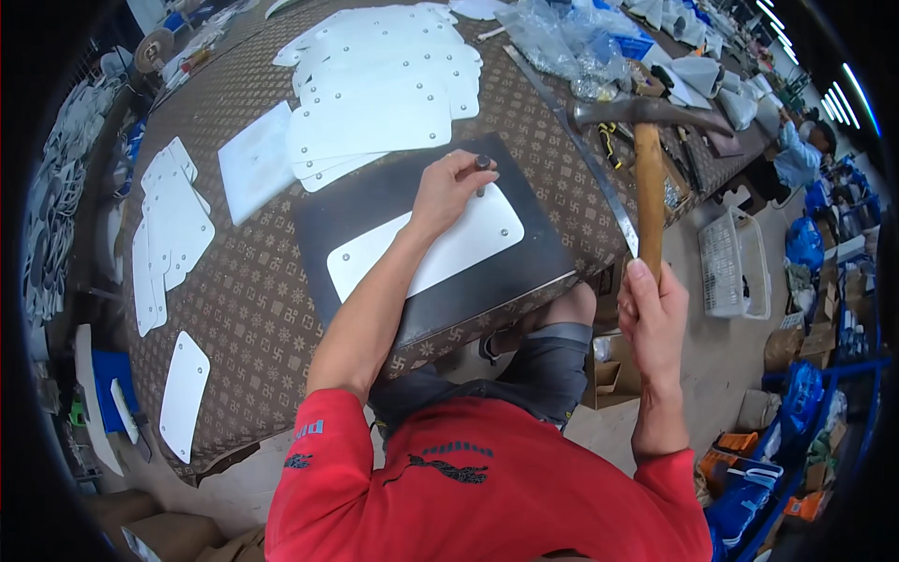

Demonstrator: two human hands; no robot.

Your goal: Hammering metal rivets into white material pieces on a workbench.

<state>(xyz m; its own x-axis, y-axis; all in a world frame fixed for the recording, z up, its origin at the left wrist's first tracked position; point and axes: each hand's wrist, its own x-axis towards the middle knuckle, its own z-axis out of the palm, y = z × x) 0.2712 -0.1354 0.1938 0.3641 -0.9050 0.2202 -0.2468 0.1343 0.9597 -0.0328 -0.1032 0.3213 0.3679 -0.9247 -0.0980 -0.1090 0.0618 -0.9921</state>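
A white rounded panel (412, 262) with small metal eyelets at its corners lies on a dark flat board (449, 314) in front of me. My left hand (445, 194) is closed around a short dark metal punch (483, 163), standing upright at the panel's far edge. Its lower end is at the panel, where my fingers partly cover it. To the right, my right hand (653, 314) grips the wooden handle of a hammer (648, 197). The hammer is raised, its metal head well apart from the punch.
A patterned cloth covers the table (267, 309). Stacked white panels (375, 112) lie at the back, others (169, 225) at the left. A long metal ruler (590, 159), pliers (609, 145) and plastic bags (562, 42) lie right. A white basket (735, 267) stands on the floor.
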